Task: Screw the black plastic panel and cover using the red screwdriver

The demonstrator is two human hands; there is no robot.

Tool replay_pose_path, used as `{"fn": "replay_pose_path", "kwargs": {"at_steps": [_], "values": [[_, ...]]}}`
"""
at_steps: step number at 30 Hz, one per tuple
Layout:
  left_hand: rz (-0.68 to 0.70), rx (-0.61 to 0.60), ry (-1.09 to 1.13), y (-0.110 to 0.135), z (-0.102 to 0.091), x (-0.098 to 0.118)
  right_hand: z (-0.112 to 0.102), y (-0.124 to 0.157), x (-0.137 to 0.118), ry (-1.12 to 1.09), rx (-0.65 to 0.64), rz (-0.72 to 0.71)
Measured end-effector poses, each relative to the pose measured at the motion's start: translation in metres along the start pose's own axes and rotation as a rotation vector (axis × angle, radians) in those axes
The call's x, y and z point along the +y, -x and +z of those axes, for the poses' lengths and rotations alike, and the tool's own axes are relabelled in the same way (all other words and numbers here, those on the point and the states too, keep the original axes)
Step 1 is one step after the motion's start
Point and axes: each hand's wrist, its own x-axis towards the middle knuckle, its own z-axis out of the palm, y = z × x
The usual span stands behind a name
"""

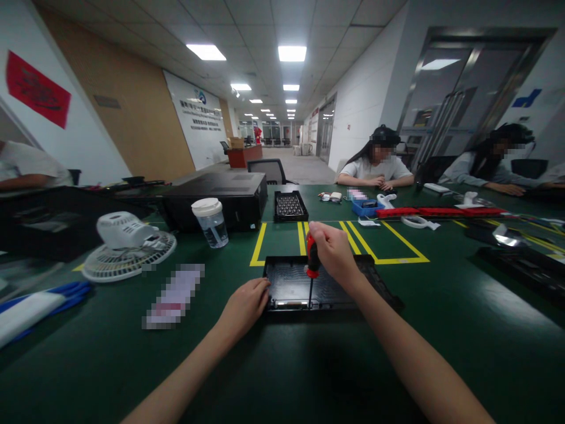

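A red and black screwdriver (pixel 313 259) stands nearly upright in my right hand (pixel 334 250), whose fingers wrap round the top of its handle. Its shaft reaches down to the near edge of a shallow black plastic panel (pixel 285 281) lying on the green table. Beside the shaft, a pale metallic strip (pixel 291 304) runs along that near edge. My left hand (pixel 248 300) rests at the panel's left edge, its fingers pressed together on the rim. The tip of the screwdriver is too small to make out.
Left of the panel are a white fan (pixel 128 247), a lidded clear cup (pixel 210 222) and a black computer case (pixel 212 197). Beyond the panel lie yellow tape lines (pixel 401 260) and a black tray (pixel 290 206) of small parts. A co-worker (pixel 377 162) sits across the table.
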Motion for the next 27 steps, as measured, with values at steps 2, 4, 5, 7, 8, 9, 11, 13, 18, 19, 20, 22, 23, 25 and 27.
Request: {"fn": "replay_pose_path", "kwargs": {"at_steps": [2, 4, 5, 7, 8, 9, 11, 13, 18, 19, 20, 22, 23, 25, 27], "values": [[0.004, 0.003, -0.002, 0.000, 0.000, 0.000, 0.002, 0.001, 0.002, -0.041, 0.017, 0.001], [0.003, 0.003, 0.002, 0.001, 0.001, -0.001, 0.004, 0.001, 0.004, -0.096, 0.011, 0.008], [0.002, 0.003, 0.006, 0.001, 0.001, -0.001, 0.005, 0.001, 0.005, -0.130, -0.001, 0.010], [0.001, 0.003, 0.010, 0.001, 0.002, -0.002, 0.005, 0.001, 0.005, -0.209, -0.036, 0.002], [0.000, 0.004, 0.009, 0.001, 0.002, -0.002, 0.004, 0.000, 0.004, -0.248, -0.057, -0.003], [0.000, 0.006, 0.006, 0.000, 0.002, -0.002, 0.004, -0.001, 0.004, -0.286, -0.078, -0.007], [-0.001, 0.008, 0.000, 0.000, 0.002, -0.002, 0.002, -0.002, 0.002, -0.354, -0.111, -0.007], [-0.005, 0.003, -0.001, 0.000, 0.002, -0.001, 0.002, -0.004, 0.001, -0.455, -0.151, 0.016], [0.006, 0.007, -0.010, -0.001, 0.003, -0.002, 0.007, -0.005, 0.003, -0.942, -0.373, 0.123], [0.009, 0.012, -0.012, -0.001, 0.003, -0.003, 0.009, -0.005, 0.003, -1.020, -0.409, 0.140], [0.011, 0.014, -0.013, -0.001, 0.003, -0.003, 0.010, -0.005, 0.003, -1.085, -0.441, 0.156], [0.008, 0.016, -0.016, -0.001, 0.004, -0.003, 0.012, -0.004, 0.003, -1.188, -0.499, 0.181], [0.006, 0.015, -0.019, -0.001, 0.004, -0.003, 0.012, -0.004, 0.003, -1.232, -0.530, 0.188], [0.005, 0.011, -0.025, -0.001, 0.003, -0.003, 0.010, -0.004, 0.003, -1.300, -0.586, 0.194], [0.007, 0.012, -0.025, -0.001, 0.002, -0.002, 0.008, -0.004, 0.005, -1.330, -0.632, 0.202]]}}
